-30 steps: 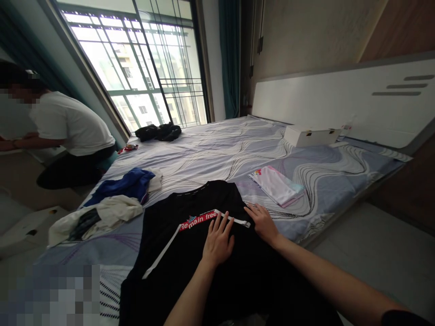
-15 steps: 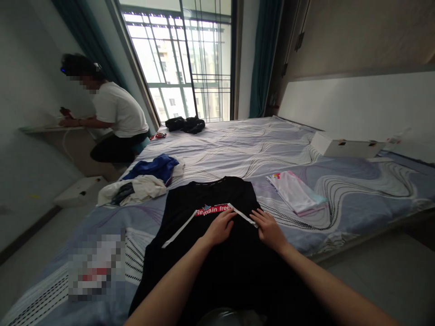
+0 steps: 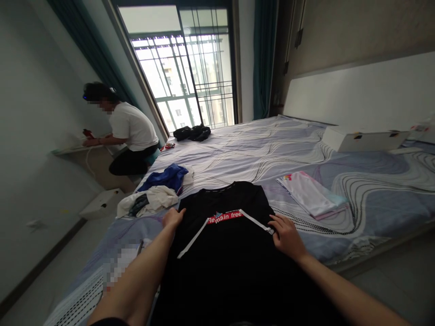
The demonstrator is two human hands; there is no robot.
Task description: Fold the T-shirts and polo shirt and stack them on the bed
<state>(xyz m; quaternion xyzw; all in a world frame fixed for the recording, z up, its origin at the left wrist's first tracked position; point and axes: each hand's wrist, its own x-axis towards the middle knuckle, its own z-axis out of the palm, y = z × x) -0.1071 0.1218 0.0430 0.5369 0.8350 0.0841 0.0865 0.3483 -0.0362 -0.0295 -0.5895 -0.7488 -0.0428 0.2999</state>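
Note:
A black T-shirt [image 3: 220, 253] lies spread in front of me, its collar pointing away. Across its chest runs a red "Remain free" print, with a slanting white stripe on either side. My left hand [image 3: 172, 219] is at the shirt's left edge, closed on the cloth with the thumb on top; its other fingers are mostly hidden. At the opposite edge my right hand [image 3: 288, 236] grips the fabric by the end of the right white stripe, where the cloth is slightly bunched. Its fingertips lie over the shirt's edge.
Left of the shirt, blue clothing [image 3: 166, 178] and cream clothing [image 3: 154, 199] lie crumpled on the bed [image 3: 238, 158]. A folded pale garment [image 3: 311, 194] lies to the right, a white box [image 3: 363, 139] beyond it. Dark bundled cloth [image 3: 192, 132] is at the far edge. A person [image 3: 132, 127] sits at a desk.
My left hand has moved from the chest print to the shirt's left edge. My right hand stays by the right stripe's end, now gripping the edge. The view has shifted a little.

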